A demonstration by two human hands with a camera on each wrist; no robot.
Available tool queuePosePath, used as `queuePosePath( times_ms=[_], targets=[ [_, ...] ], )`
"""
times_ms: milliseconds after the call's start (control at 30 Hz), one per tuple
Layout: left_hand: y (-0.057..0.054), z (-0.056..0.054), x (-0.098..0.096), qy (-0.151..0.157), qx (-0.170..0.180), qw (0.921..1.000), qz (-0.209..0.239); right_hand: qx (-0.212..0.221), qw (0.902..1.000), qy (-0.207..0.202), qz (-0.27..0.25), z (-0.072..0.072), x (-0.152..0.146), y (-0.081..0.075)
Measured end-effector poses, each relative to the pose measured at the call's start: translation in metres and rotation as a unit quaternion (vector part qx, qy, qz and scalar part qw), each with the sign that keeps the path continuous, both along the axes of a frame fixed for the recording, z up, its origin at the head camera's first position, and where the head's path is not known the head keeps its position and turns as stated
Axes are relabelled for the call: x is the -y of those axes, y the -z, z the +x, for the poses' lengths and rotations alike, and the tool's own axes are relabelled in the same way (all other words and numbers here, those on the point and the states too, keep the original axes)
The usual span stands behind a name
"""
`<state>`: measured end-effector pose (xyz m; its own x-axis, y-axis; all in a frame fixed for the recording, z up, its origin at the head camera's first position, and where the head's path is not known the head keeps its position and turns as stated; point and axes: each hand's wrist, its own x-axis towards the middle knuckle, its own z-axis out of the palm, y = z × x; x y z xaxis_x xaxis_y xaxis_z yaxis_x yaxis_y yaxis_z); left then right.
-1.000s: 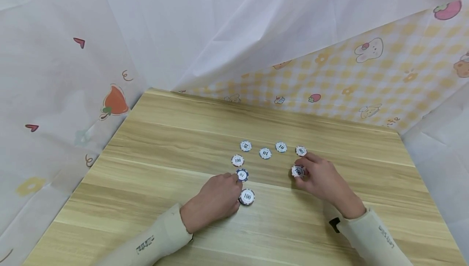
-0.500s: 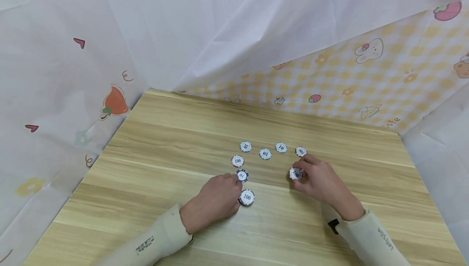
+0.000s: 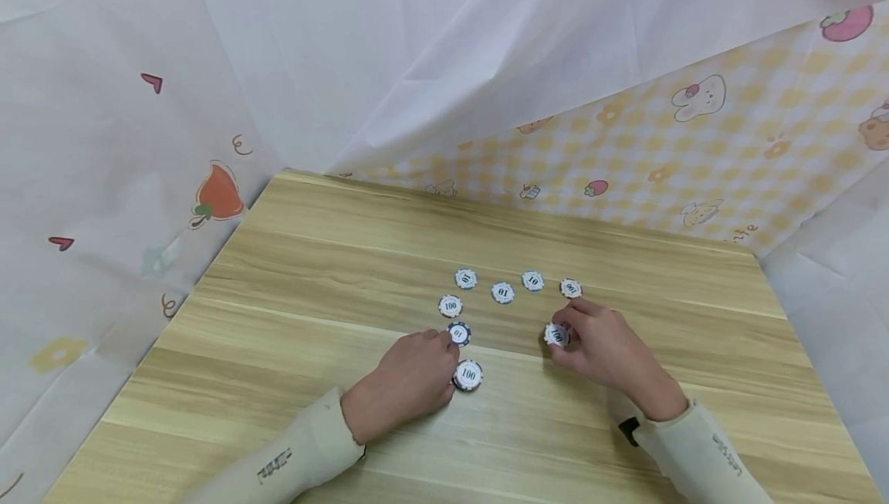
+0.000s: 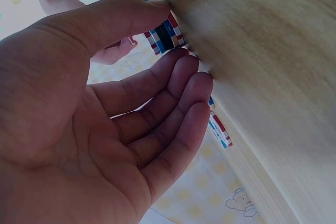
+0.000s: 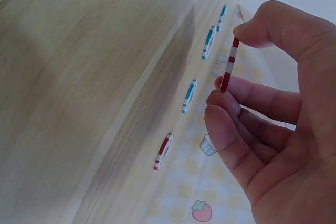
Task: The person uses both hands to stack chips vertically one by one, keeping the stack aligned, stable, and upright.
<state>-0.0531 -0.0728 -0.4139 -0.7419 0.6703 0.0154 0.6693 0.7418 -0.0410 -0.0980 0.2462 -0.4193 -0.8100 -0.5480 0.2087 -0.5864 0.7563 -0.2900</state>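
My right hand [image 3: 607, 346] pinches a red-and-white poker chip [image 5: 229, 67], marked 100, between thumb and fingers. In the right wrist view the chip is seen edge-on. My left hand [image 3: 410, 377] rests on the table with its thumb and fingers around a stack of poker chips [image 4: 169, 36], whose edges show red, blue, black and white. Its top chip [image 3: 469, 374] reads 100. Just beyond this stack, right at the left fingers, lies a dark blue chip [image 3: 459, 333] marked 10. The left hand hides part of the stack in the head view.
Farther back, a curve of chips lies flat: a 100 chip [image 3: 451, 306], light blue 10 chips [image 3: 503, 292] and another 100 chip [image 3: 571, 288] close beyond the right fingers. The wooden table [image 3: 312, 257] meets patterned cloth [image 3: 694, 157] at the back and sides.
My right hand has moved a little left and toward me with the pinched chip, away from the far right 100 chip. The left hand has stayed at the stack.
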Motion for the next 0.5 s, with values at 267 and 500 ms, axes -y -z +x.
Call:
queuePosePath(
  times_ms=[267, 500],
  targets=[
    [-0.0004, -0.0005, 0.0002, 0.001, 0.003, 1.0, 0.001, 0.011, 0.9999, 0.001, 0.006, 0.0004, 0.0042, 0.0005],
    [-0.0003, -0.0009, 0.0, -0.003, 0.016, 0.9999, 0.0, 0.002, 1.0, -0.007, 0.001, 0.0004, 0.009, 0.002]
  ],
)
